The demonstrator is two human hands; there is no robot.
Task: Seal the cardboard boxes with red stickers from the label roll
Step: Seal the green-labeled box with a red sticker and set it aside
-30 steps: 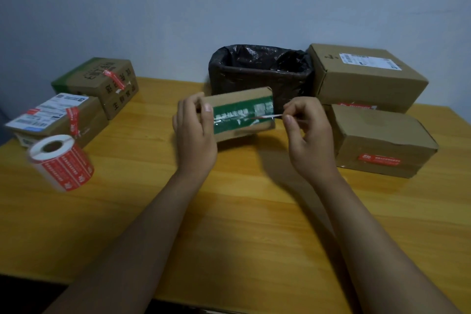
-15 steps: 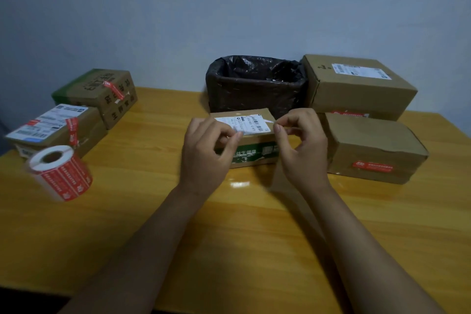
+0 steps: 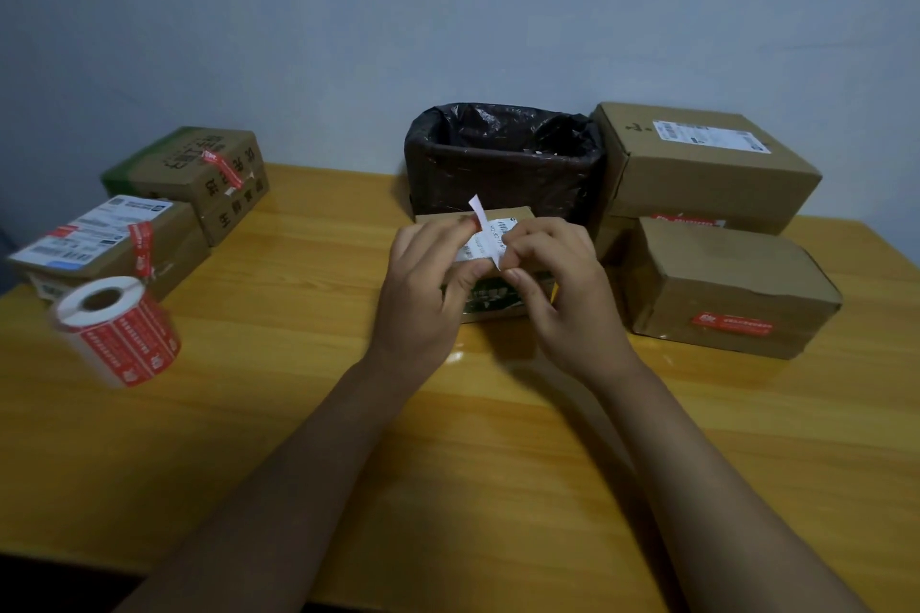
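Note:
A small cardboard box (image 3: 520, 217) with a white shipping label and a green front lies on the table just in front of the bin. Above it, both hands hold a narrow sticker strip (image 3: 481, 213), white on the side I see with a bit of red at its upper part. My left hand (image 3: 428, 279) pinches the strip near the top. My right hand (image 3: 560, 284) pinches its lower end between thumb and forefinger. The red label roll (image 3: 119, 334) lies on the table at the left, away from both hands.
Two boxes with red stickers sit at the left (image 3: 199, 174) (image 3: 114, 246). Two larger boxes are stacked at the right (image 3: 697, 164) (image 3: 722, 286), the front one with a red sticker. A black-lined bin (image 3: 503, 159) stands at the back against the wall.
The small box, held up in my left hand a second ago, now rests on the table. My left hand has joined the right on the sticker strip.

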